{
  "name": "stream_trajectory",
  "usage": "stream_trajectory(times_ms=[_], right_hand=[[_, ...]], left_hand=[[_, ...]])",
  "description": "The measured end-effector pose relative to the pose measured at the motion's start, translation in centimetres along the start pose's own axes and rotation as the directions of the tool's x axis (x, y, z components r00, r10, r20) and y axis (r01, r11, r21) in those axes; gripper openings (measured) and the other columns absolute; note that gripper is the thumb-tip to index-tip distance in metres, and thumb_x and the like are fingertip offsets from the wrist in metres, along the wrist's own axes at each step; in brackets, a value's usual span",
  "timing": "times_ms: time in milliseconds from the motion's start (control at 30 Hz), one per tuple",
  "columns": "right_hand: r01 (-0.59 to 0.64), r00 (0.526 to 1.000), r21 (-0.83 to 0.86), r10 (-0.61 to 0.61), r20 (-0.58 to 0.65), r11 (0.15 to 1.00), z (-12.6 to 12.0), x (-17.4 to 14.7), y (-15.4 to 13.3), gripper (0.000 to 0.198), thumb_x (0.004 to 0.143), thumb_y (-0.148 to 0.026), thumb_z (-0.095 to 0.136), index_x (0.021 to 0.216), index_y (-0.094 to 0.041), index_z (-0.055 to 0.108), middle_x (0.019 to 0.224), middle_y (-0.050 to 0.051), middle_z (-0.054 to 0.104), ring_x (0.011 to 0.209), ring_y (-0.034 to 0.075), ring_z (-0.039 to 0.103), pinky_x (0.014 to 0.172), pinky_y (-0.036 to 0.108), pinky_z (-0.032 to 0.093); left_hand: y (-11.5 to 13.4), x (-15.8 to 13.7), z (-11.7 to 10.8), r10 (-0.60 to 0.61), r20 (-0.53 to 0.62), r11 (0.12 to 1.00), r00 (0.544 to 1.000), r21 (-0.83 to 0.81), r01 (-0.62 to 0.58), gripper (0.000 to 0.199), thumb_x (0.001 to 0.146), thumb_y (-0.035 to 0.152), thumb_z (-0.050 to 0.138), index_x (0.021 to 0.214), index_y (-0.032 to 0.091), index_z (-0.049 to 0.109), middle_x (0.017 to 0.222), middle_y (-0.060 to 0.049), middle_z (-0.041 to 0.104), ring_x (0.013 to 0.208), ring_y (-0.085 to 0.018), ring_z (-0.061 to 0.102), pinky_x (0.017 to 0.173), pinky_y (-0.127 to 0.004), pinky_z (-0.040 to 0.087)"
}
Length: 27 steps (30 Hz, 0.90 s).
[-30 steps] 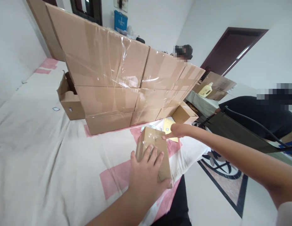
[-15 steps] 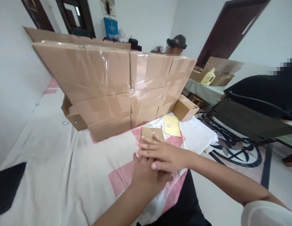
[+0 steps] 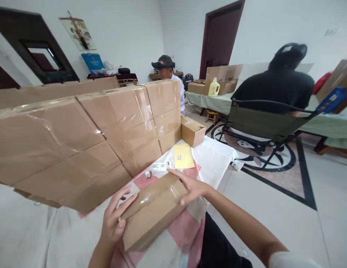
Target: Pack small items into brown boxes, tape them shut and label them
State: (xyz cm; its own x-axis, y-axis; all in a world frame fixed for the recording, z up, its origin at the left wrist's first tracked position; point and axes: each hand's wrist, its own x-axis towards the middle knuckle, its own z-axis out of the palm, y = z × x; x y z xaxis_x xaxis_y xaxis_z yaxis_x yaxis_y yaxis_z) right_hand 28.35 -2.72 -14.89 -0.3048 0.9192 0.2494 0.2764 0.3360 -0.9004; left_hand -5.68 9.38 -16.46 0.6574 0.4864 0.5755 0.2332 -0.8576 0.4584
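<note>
A closed cardboard box [image 3: 155, 212] with clear tape across its top lies between my two hands, at a slant over the cloth. My left hand [image 3: 113, 217] grips its left end, thumb at the near side and fingers over the far edge. At the right end, my right hand [image 3: 192, 187] holds the box with the thumb on the near side and fingers toward the far corner. Just beyond the box are a white printed packet [image 3: 160, 167] and a small round silvery item [image 3: 147, 174]. A yellow sheet [image 3: 183, 157] lies farther back.
A wall of taped cardboard boxes [image 3: 128, 119] stands along the far side, with a smaller box [image 3: 192, 131] at its right end. Beyond it sits a person in a head-worn device [image 3: 163, 65]. Another person in black [image 3: 274, 85] sits in a folding chair [image 3: 262, 119] at right.
My hands, earlier overlapping on top of the box, have parted to its two ends. The box now shows turned lengthwise at a slant, and my view has swung right.
</note>
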Motion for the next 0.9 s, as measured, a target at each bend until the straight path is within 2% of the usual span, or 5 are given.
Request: stream_trajectory(times_ms=[167, 367, 533, 733, 900], right_hand=[[-0.168, 0.925, -0.109, 0.119, -0.362, 0.980, -3.0, -12.2, -1.6, 0.111, 0.064, -0.064, 0.082, 0.156, -0.026, 0.034, 0.157, 0.019, 0.039, 0.144, 0.041, 0.041, 0.113, 0.052, 0.040], [-0.559, 0.462, -0.126, 0.182, -0.868, 0.820, -10.3, -23.8, -2.3, 0.084, 0.072, -0.058, 0.079, 0.143, -0.033, 0.043, 0.146, 0.017, 0.048, 0.129, 0.039, 0.054, 0.096, 0.049, 0.056], [-0.633, 0.270, -0.157, 0.027, -0.962, 0.758, -12.8, -16.8, 2.2, 0.087, 0.075, -0.062, 0.072, 0.145, -0.026, 0.035, 0.142, 0.018, 0.045, 0.130, 0.036, 0.050, 0.094, 0.048, 0.054], [-0.719, 0.296, -0.228, -0.008, -0.955, 0.656, -16.0, -3.2, 5.8, 0.092, 0.078, -0.063, 0.066, 0.147, -0.014, 0.033, 0.142, 0.024, 0.043, 0.135, 0.039, 0.040, 0.112, 0.055, 0.035], [-0.801, 0.349, -0.239, 0.103, -0.932, 0.549, -13.8, 0.9, 2.0, 0.112, 0.073, -0.065, 0.073, 0.160, -0.023, 0.018, 0.167, 0.024, 0.008, 0.151, 0.052, 0.011, 0.113, 0.073, 0.019]], left_hand=[[-0.7, -1.9, 4.1, -0.279, -0.136, 0.950, 0.950, -0.185, 0.253, 0.051, 0.100, 0.041, 0.040, 0.150, 0.031, 0.042, 0.150, -0.011, 0.044, 0.119, -0.027, 0.060, 0.093, -0.044, 0.057], [-1.2, -2.1, 7.4, -0.359, 0.191, 0.901, 0.913, -0.183, 0.393, 0.056, 0.097, 0.046, 0.048, 0.149, 0.027, 0.045, 0.140, -0.013, 0.057, 0.120, -0.029, 0.063, 0.101, -0.047, 0.057], [-0.7, -1.0, 7.4, -0.205, 0.328, 0.979, 0.922, 0.054, 0.198, 0.045, 0.094, 0.046, 0.056, 0.136, 0.033, 0.064, 0.138, -0.008, 0.066, 0.127, -0.029, 0.061, 0.107, -0.048, 0.053], [-0.2, -0.3, 8.0, -0.193, 0.300, 0.981, 0.934, 0.058, 0.184, 0.027, 0.095, 0.046, 0.056, 0.103, 0.034, 0.079, 0.121, -0.005, 0.073, 0.112, -0.026, 0.068, 0.097, -0.042, 0.059], [-2.4, -2.2, 6.5, -0.156, 0.261, 0.982, 0.953, -0.067, 0.179, 0.035, 0.098, 0.042, 0.046, 0.076, 0.029, 0.069, 0.083, -0.002, 0.071, 0.082, -0.022, 0.070, 0.077, -0.034, 0.061]])
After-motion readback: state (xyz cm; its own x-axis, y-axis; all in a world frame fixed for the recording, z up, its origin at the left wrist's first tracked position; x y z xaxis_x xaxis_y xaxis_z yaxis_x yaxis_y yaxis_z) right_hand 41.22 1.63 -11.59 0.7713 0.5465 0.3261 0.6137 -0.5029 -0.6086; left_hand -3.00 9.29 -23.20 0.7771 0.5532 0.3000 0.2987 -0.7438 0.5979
